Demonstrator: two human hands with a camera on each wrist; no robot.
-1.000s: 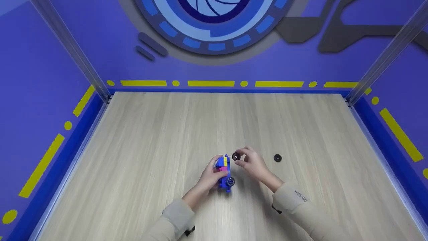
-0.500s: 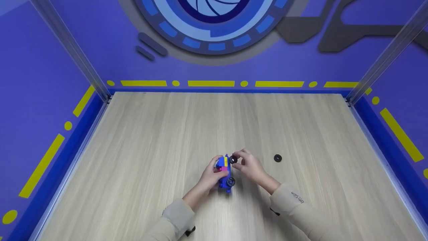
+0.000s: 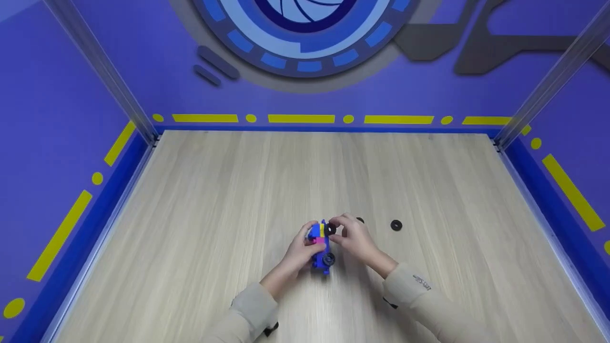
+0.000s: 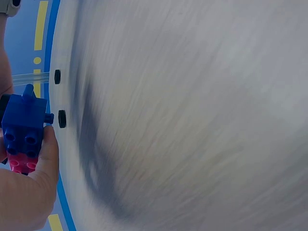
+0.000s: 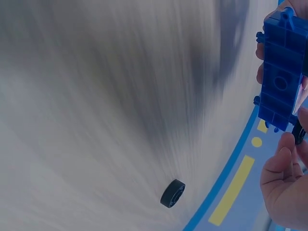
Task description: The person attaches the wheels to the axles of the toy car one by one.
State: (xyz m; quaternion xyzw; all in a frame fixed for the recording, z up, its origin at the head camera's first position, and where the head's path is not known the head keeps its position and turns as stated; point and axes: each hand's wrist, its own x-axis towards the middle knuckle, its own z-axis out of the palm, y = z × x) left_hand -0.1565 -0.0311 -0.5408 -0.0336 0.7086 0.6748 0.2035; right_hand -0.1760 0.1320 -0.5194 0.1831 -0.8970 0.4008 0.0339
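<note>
My left hand grips a toy car built of blue, yellow and pink bricks, raised off the table. One black wheel sits on its near right side. At the far right side, my right hand pinches a second black wheel between thumb and fingers, right against the car. The right wrist view shows the car's blue underside, with bare pegs along one edge and the pinched wheel at a lower corner. In the left wrist view, blue and pink bricks show above my thumb.
A loose black wheel lies on the wooden table to the right. Another wheel is mostly hidden behind my right hand. Blue walls border the table at the back and both sides.
My right hand has moved slightly left and nearer, bringing its wheel from apart from the car to against its side. This uncovers a wheel behind the hand. My left hand stays put.
</note>
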